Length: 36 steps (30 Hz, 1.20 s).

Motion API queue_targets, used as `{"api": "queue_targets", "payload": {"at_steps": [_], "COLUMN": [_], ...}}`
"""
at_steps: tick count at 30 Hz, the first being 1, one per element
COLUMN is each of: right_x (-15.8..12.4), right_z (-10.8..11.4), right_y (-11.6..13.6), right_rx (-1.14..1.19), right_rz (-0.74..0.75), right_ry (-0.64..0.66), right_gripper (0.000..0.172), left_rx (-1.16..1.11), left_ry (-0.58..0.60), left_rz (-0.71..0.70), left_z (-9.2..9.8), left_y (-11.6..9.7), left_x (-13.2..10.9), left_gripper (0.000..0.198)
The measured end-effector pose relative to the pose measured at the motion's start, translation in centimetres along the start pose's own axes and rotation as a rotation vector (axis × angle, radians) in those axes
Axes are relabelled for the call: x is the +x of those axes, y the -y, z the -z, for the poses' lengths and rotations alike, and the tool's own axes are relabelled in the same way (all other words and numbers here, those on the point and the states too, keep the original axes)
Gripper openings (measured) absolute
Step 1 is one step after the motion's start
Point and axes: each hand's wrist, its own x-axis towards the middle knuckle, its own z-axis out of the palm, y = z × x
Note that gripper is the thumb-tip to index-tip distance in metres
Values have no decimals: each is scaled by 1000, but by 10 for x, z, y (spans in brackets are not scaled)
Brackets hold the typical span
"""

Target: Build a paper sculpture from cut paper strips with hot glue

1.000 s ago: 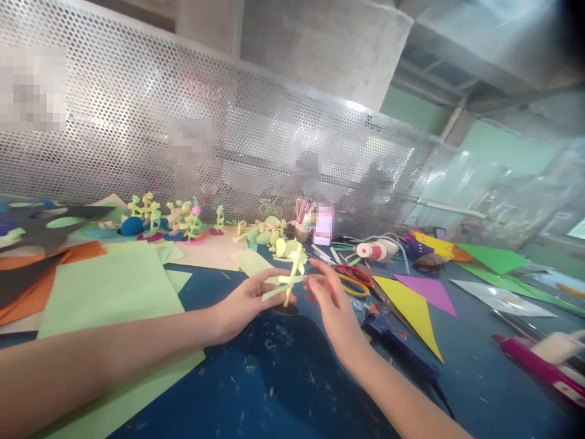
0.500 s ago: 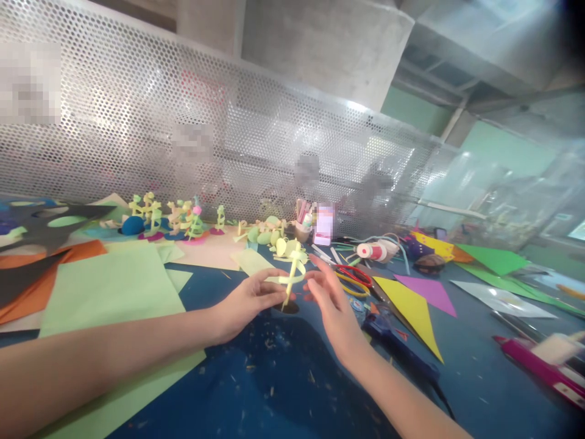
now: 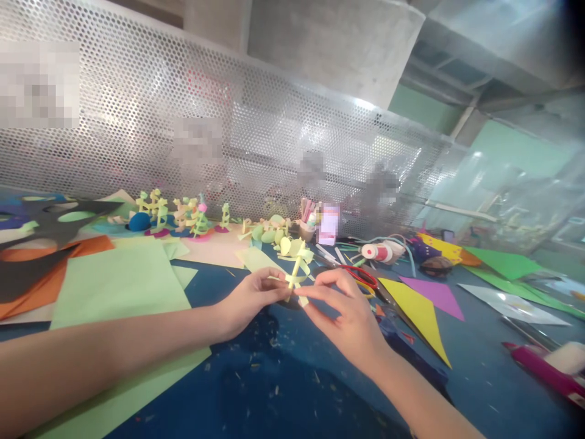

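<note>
A small pale yellow paper figure (image 3: 296, 268), a thin rolled stem with curled strips around it, stands nearly upright between my two hands. My left hand (image 3: 251, 299) is closed in a pinch on the lower part of the stem. My right hand (image 3: 350, 314) pinches the end of a loose paper strip at the lower right of the stem, thumb below and index finger above. Beneath the figure lies a small dark round piece, partly hidden by the fingers. Light green paper sheets (image 3: 121, 283) lie under and behind my left forearm.
Similar paper figures (image 3: 159, 216) stand at the back left beside a blue ball (image 3: 139, 221). Red-handled scissors (image 3: 365, 275), yellow paper (image 3: 418, 314) and a dark blue glue gun (image 3: 411, 347) lie right of my hand. A magenta tool (image 3: 542, 366) is farther right. A phone (image 3: 329, 224) stands behind.
My right hand has moved in to the stem, and its fingers have closed on a strip end. The left hand keeps its pinch. The view has shifted slightly.
</note>
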Motion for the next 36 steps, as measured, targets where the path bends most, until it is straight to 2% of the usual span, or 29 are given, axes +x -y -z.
{"api": "queue_targets", "payload": {"at_steps": [5, 9, 12, 15, 18, 23, 27, 32, 36], "right_x": [0, 0, 1, 2, 3, 3, 1, -2, -3], "right_z": [4, 6, 4, -2, -6, -6, -9, -17, -21], "right_y": [-3, 0, 0, -4, -10, -16, -20, -24, -23], "right_rx": [10, 98, 164, 244, 383, 569, 639, 697, 730], "right_rz": [13, -31, -198, -404, -510, -571, -609, -638, -649], "right_ry": [30, 89, 13, -105, -122, -122, -69, -79, -88], "right_gripper": [16, 14, 21, 12, 14, 26, 28, 33, 30], "left_rx": [26, 15, 17, 48, 73, 58, 70, 100, 110], "left_ry": [-5, -10, -22, 16, 52, 41, 34, 87, 115], "left_rz": [2, 27, 36, 52, 55, 52, 45, 36, 36], "left_z": [0, 0, -1, -3, -6, -7, -7, -5, -6], "left_y": [0, -1, -2, -5, -7, -9, -9, -6, -5], "left_x": [0, 0, -1, -3, -5, -5, -5, -5, -5], "left_gripper": [22, 29, 33, 32, 31, 30, 30, 29, 25]}}
